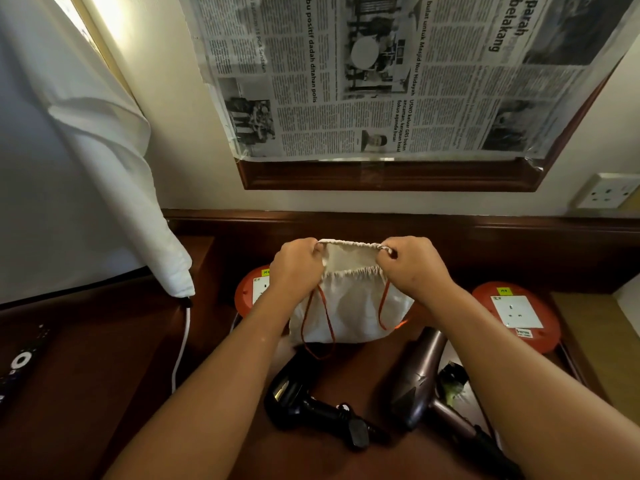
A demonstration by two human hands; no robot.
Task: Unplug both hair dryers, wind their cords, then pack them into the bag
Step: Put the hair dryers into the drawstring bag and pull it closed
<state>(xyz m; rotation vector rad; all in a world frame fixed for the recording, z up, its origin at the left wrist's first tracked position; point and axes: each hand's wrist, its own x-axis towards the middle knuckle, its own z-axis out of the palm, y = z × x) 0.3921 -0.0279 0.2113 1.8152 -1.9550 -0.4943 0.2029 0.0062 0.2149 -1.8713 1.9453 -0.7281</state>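
The cream drawstring bag (349, 306) is held upright, mouth uppermost, its gathered rim pinched by left hand (298, 268) and right hand (412, 265); black dryer (304, 396) and bronze dryer (426, 372) lie nearer on the desk (104, 375), barrels apparently pointing away.

Bare desk (360, 379) lies between black dryer (298, 396) and brown dryer (420, 386).

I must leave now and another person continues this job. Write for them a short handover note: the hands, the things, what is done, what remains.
Left hand and right hand each grip the rim of the cloth bag and hold its mouth open above the desk.
Black hair dryer and brown hair dryer lie on the desk near the bag, not plugged into the two orange socket reels.
Done: unplugging.
Left: put both dryers in the bag.
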